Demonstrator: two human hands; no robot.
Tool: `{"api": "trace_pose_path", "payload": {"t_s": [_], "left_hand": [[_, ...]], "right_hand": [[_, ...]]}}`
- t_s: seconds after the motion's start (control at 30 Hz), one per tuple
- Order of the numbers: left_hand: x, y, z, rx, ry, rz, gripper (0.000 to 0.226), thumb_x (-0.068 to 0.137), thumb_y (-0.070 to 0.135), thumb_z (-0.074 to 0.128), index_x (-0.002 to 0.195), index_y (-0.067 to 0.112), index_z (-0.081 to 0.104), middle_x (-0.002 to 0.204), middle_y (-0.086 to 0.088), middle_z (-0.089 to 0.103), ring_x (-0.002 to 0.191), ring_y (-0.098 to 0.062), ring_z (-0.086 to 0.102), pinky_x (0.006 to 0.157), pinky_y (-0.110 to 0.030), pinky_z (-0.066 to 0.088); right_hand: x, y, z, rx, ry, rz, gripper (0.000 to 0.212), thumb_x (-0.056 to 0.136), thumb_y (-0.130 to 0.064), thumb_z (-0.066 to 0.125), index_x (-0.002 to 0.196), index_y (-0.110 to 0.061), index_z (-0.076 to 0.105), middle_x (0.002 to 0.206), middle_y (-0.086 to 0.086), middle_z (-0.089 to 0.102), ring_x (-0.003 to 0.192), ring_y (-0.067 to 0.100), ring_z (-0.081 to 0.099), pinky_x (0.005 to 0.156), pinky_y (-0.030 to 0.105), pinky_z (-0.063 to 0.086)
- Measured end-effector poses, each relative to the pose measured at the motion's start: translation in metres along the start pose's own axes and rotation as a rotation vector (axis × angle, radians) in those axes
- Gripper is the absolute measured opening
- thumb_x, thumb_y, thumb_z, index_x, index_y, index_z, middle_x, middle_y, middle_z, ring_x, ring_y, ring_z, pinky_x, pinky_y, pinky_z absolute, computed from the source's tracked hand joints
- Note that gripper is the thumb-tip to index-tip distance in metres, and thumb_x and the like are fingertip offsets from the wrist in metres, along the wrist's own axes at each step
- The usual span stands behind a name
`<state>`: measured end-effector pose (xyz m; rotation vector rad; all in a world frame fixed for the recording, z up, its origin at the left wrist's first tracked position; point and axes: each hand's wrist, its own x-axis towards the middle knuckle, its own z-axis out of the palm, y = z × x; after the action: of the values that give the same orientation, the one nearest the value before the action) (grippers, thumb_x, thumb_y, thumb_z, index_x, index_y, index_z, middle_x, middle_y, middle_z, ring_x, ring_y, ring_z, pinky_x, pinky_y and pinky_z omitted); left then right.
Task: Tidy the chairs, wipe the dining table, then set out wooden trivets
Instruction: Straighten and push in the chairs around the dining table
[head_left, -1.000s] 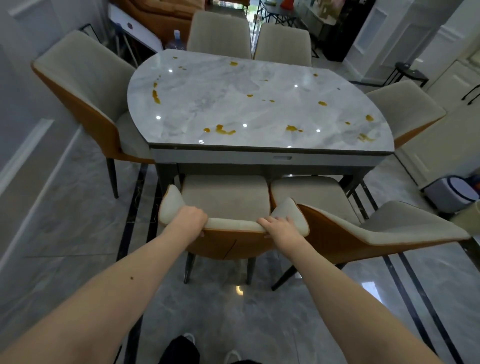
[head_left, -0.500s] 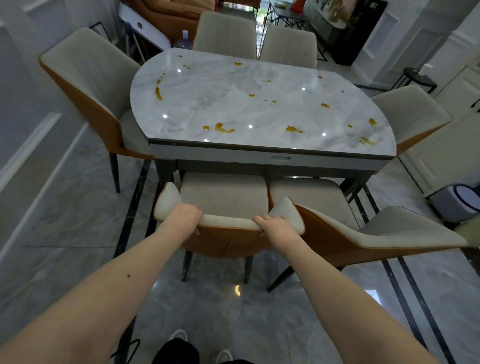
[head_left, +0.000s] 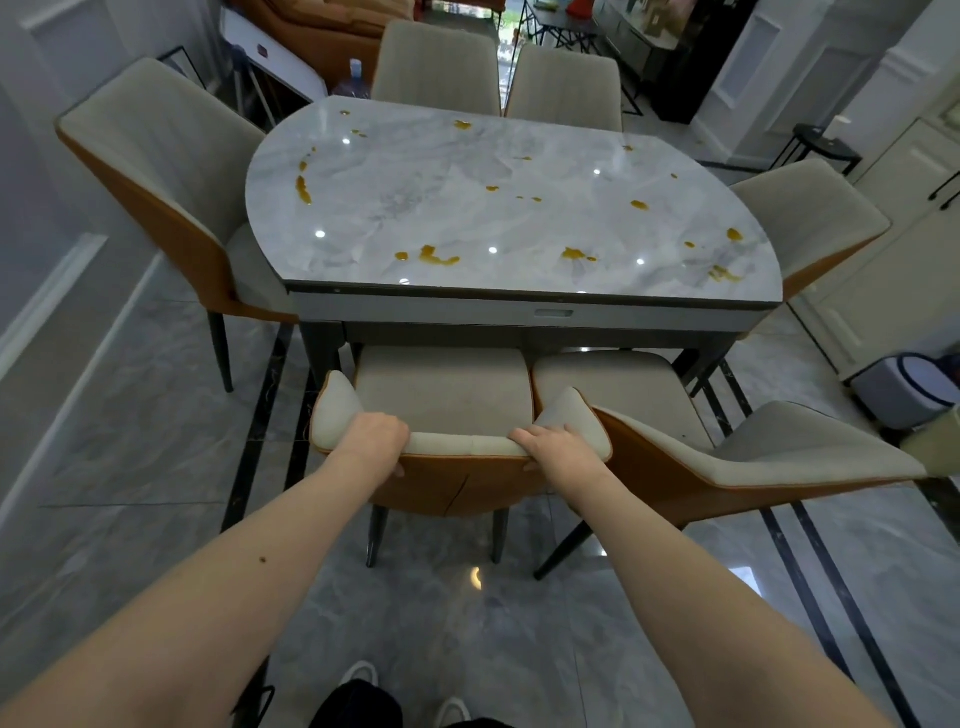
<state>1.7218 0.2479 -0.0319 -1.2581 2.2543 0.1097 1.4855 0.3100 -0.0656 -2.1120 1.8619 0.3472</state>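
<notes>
Both hands, left hand (head_left: 375, 436) and right hand (head_left: 557, 448), grip the near chair (head_left: 447, 415) by its backrest; it faces the stained dining table (head_left: 519, 208), seat apparently partly tucked under.

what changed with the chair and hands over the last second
Little changed. The near chair has slid slightly further in toward the table, pushed by both hands. The left hand and right hand keep gripping its backrest top; the yellow spills and the angled chair beside it stayed put.
</notes>
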Motion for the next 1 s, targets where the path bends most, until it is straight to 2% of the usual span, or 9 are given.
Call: {"api": "trace_pose_path", "payload": {"t_s": [0.17,0.37,0.63,0.77,0.87,1.0], "left_hand": [[0.0,0.015,-0.008,-0.096,0.064,0.06,0.045,0.087,0.042,0.064,0.121,0.014,0.053,0.114,-0.005,0.061,0.105,-0.022,0.06,0.088,-0.032,0.049],[0.006,0.079,-0.042,-0.103,0.156,0.25,0.044,0.09,0.037,0.059,0.124,0.012,0.048,0.125,-0.01,0.056,0.114,-0.028,0.055,0.091,-0.037,0.045],[0.019,0.221,-0.091,-0.25,0.273,0.307,0.047,0.088,0.038,0.062,0.127,0.017,0.044,0.118,-0.005,0.059,0.104,-0.02,0.059,0.088,-0.034,0.051],[0.023,0.313,-0.103,-0.326,0.324,0.373,0.064,0.085,0.04,0.065,0.137,0.017,0.038,0.134,-0.006,0.05,0.123,-0.023,0.048,0.103,-0.04,0.042],[0.031,0.368,-0.103,-0.242,0.361,0.375,0.071,0.084,0.04,0.066,0.14,0.013,0.032,0.139,-0.009,0.044,0.128,-0.026,0.041,0.11,-0.04,0.033],[0.048,0.405,-0.101,-0.198,0.382,0.268,0.068,0.087,0.037,0.063,0.14,0.01,0.032,0.137,-0.01,0.046,0.125,-0.028,0.043,0.108,-0.038,0.032]], "right_hand": [[-0.01,0.002,-0.009,0.059,0.012,0.03,0.038,0.091,-0.024,0.061,0.126,-0.023,0.046,0.119,0.003,0.057,0.111,0.024,0.055,0.099,0.039,0.042],[-0.047,0.038,-0.015,0.021,0.128,0.104,0.049,0.088,-0.022,0.063,0.133,-0.022,0.045,0.13,0.002,0.054,0.12,0.022,0.051,0.103,0.038,0.039],[-0.119,0.165,-0.002,0.025,0.268,0.16,0.046,0.09,-0.031,0.061,0.133,-0.024,0.047,0.129,0.0,0.056,0.119,0.02,0.052,0.1,0.035,0.04],[-0.171,0.238,0.011,0.056,0.338,0.16,0.047,0.087,-0.035,0.063,0.131,-0.026,0.048,0.126,-0.003,0.057,0.119,0.017,0.051,0.103,0.035,0.038],[-0.208,0.289,0.021,0.031,0.315,0.182,0.049,0.085,-0.037,0.065,0.129,-0.024,0.048,0.129,-0.001,0.055,0.123,0.019,0.048,0.108,0.035,0.032],[-0.23,0.336,0.023,-0.003,0.202,0.219,0.056,0.09,-0.028,0.062,0.141,-0.024,0.038,0.143,-0.001,0.043,0.134,0.02,0.036,0.115,0.039,0.023]]}}
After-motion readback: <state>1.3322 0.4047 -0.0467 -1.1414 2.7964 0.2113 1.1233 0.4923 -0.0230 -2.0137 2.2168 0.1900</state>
